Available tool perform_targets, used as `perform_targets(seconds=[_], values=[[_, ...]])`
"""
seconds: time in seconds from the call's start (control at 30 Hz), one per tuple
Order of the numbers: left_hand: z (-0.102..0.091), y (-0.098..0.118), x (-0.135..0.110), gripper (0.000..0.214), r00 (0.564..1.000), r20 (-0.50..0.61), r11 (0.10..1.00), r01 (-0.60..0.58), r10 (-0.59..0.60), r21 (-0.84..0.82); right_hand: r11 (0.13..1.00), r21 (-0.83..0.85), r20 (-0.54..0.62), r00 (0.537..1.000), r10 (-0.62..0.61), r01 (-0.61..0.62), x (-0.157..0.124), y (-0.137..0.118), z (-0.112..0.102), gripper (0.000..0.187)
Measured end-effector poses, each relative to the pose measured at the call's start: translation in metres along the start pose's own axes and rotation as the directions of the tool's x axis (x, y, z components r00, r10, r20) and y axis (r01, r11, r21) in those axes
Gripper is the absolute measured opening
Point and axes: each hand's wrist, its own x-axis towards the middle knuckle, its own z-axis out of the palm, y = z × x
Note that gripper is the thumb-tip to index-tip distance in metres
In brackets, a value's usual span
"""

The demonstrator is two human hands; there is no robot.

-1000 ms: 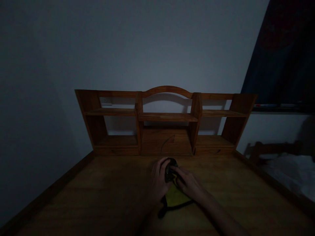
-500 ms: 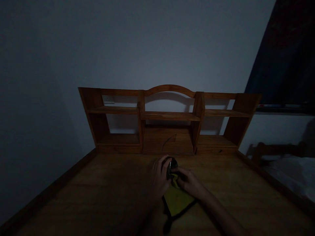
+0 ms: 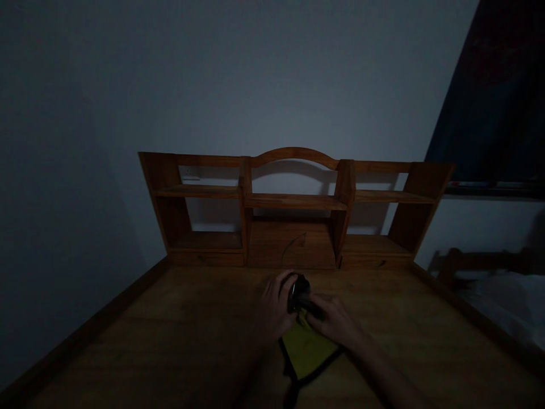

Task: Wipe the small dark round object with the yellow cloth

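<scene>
The room is dim. Over the wooden desk (image 3: 170,341) my left hand (image 3: 272,309) curls around a small dark round object (image 3: 297,292) and holds it. My right hand (image 3: 334,318) pinches a yellow cloth with a dark edge (image 3: 304,349) against that object. The cloth hangs down below both hands toward the desk top. What the dark object is cannot be made out.
A wooden shelf unit (image 3: 293,210) with an arched top stands at the back of the desk against a grey wall. A dark panel (image 3: 498,96) fills the upper right. A wooden frame with pale bedding (image 3: 502,289) lies to the right of the desk.
My hands have stayed together on the dark object. The right hand has shifted slightly over it, and the yellow cloth hangs a little lower and further right.
</scene>
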Motion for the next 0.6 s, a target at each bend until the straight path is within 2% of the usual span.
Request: perform_targets(seconds=[0.13, 0.2, 0.3, 0.43, 0.5, 0.6], values=[[0.001, 0.000, -0.002, 0.072, 0.999, -0.030, 1.000, 0.023, -0.024, -0.017, 0.972, -0.235, 0.022, 1.000, 0.001, 0.004, 0.001, -0.006, -0.013, 0.062], [0.001, 0.000, -0.004, 0.073, 0.999, -0.047, 1.000, 0.012, -0.013, -0.008, 0.967, -0.253, 0.007, 1.000, 0.010, -0.008, 0.002, -0.010, -0.014, 0.064], [-0.001, 0.000, -0.006, 0.074, 0.995, -0.093, 1.000, -0.020, 0.021, 0.005, 0.992, -0.122, -0.002, 1.000, 0.011, -0.011, 0.001, -0.014, -0.008, 0.064], [-0.005, -0.001, -0.007, 0.075, 0.989, -0.125, 0.996, -0.075, 0.081, 0.057, 0.995, 0.082, -0.028, 0.997, 0.066, -0.064, 0.001, -0.017, 0.004, 0.054], [-0.008, 0.000, -0.006, 0.075, 0.985, -0.126, 0.991, -0.108, 0.118, 0.084, 0.968, 0.240, -0.052, 0.995, 0.086, -0.071, 0.002, -0.019, 0.007, 0.048], [-0.014, 0.003, -0.004, 0.072, 0.976, -0.115, 0.977, -0.169, 0.184, 0.131, 0.869, 0.492, -0.046, 0.995, 0.085, -0.051, 0.005, -0.021, 0.008, 0.039]])
